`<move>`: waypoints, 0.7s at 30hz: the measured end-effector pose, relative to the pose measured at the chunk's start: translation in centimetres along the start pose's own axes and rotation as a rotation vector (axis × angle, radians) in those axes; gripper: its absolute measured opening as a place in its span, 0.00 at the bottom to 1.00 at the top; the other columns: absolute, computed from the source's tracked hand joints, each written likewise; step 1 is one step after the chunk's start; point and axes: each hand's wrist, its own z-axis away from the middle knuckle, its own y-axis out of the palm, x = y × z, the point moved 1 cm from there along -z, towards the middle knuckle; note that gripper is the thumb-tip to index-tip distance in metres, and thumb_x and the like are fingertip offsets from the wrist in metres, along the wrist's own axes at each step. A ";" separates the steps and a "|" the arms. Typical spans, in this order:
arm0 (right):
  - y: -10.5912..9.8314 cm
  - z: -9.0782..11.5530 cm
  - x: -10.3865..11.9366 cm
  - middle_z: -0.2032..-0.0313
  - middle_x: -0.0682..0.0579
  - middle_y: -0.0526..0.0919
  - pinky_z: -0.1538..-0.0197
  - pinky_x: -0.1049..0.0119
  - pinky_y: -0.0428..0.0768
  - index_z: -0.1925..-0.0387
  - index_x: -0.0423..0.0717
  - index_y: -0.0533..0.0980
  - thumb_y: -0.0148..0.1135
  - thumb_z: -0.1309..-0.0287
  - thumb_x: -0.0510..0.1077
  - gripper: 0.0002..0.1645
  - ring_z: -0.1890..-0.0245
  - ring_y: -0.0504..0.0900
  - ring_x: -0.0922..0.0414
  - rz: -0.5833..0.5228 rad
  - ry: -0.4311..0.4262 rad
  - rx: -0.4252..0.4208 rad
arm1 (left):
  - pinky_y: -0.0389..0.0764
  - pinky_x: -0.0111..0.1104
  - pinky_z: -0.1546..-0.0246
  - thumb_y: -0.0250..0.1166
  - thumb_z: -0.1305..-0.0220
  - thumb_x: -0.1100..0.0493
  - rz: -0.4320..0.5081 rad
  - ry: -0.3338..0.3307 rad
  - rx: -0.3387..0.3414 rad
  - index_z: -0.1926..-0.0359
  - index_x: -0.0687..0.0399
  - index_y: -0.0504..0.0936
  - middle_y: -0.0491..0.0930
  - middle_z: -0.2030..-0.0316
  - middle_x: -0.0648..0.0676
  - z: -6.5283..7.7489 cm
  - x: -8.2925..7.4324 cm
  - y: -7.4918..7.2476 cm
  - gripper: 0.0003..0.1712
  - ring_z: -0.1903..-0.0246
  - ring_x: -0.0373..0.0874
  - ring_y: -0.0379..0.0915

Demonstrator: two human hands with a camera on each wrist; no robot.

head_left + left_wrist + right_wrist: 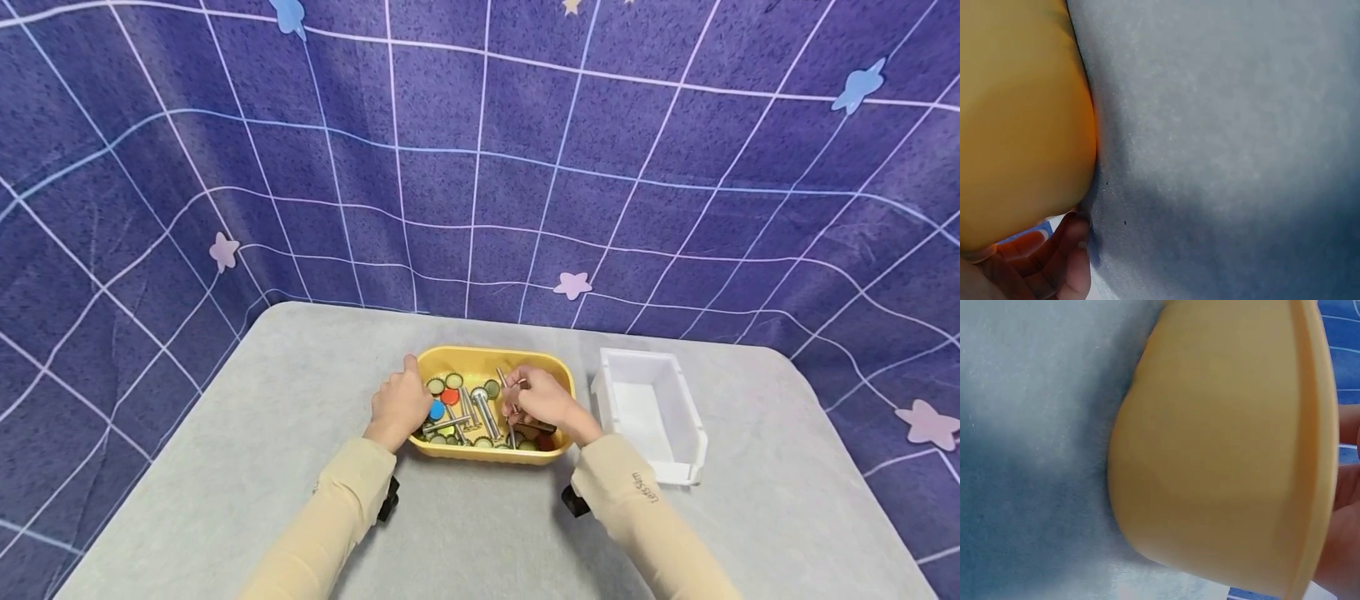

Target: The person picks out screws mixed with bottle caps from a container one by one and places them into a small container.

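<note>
A yellow tub (487,456) sits on the grey table (480,533), its long side running left to right between the person's two hands. The left hand (401,404) grips the tub's left end, with its fingers bent against the outer wall, as the left wrist view shows in part. The right hand (542,398) reaches over the right rim into the tub, its fingers bent together above the contents; a thin metal shank shows just beside the fingertips, but I cannot tell whether they pinch it.

Inside the tub, silver bolts (486,414) lie at various angles around the middle and towards the near left, some crossing others. Two pale gold caps (454,381) lie side by side at the far left, with a red cap (450,397) just nearer and a blue cap (437,409) close to the left hand. More caps lie along the near wall, and a dark piece lies partly under the right hand, too covered to make out.

To the right of the tub, just beside it, stands a white bin (637,408). Cream sleeves (637,500) cover both forearms, the right one bearing dark lettering. At the far side hangs a purple curtain (465,183) with pale grid lines and stars
</note>
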 end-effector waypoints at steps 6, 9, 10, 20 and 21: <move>-1.0 0.4 0.6 0.70 0.37 0.84 0.69 0.59 0.82 0.57 0.34 0.74 0.55 0.35 0.39 0.10 0.77 0.83 0.54 -0.004 -0.062 0.006 | 0.76 0.51 0.72 0.56 0.36 0.59 0.002 0.000 -0.001 0.45 0.60 0.64 0.82 0.66 0.66 -0.1 -0.1 -0.1 0.21 0.70 0.61 0.80; -1.9 0.6 0.9 0.70 0.35 0.83 0.65 0.53 0.83 0.56 0.32 0.74 0.56 0.34 0.39 0.12 0.77 0.81 0.52 0.014 -0.105 -0.016 | 0.76 0.51 0.73 0.57 0.36 0.59 0.005 0.000 -0.003 0.45 0.60 0.65 0.82 0.66 0.66 -0.1 -0.1 -0.1 0.21 0.70 0.61 0.80; -2.2 0.7 0.9 0.70 0.35 0.82 0.65 0.53 0.83 0.56 0.32 0.74 0.55 0.34 0.39 0.12 0.76 0.81 0.52 0.023 -0.116 -0.021 | 0.76 0.51 0.73 0.57 0.36 0.59 0.006 0.000 -0.003 0.45 0.60 0.65 0.82 0.66 0.65 -0.1 -0.1 -0.1 0.20 0.70 0.61 0.80; -5.5 2.1 1.1 0.71 0.39 0.82 0.62 0.54 0.82 0.52 0.32 0.74 0.54 0.33 0.41 0.15 0.74 0.80 0.52 0.106 -0.133 -0.051 | 0.77 0.51 0.73 0.56 0.36 0.59 0.002 -0.003 0.007 0.45 0.60 0.65 0.82 0.65 0.66 0.0 -0.1 -0.2 0.21 0.69 0.62 0.80; -5.9 2.2 1.1 0.72 0.40 0.81 0.62 0.55 0.82 0.52 0.32 0.73 0.54 0.33 0.41 0.15 0.74 0.80 0.52 0.107 -0.133 -0.056 | 0.77 0.50 0.72 0.56 0.36 0.59 0.001 -0.006 0.010 0.45 0.60 0.65 0.82 0.65 0.66 0.0 -0.1 -0.2 0.21 0.69 0.62 0.80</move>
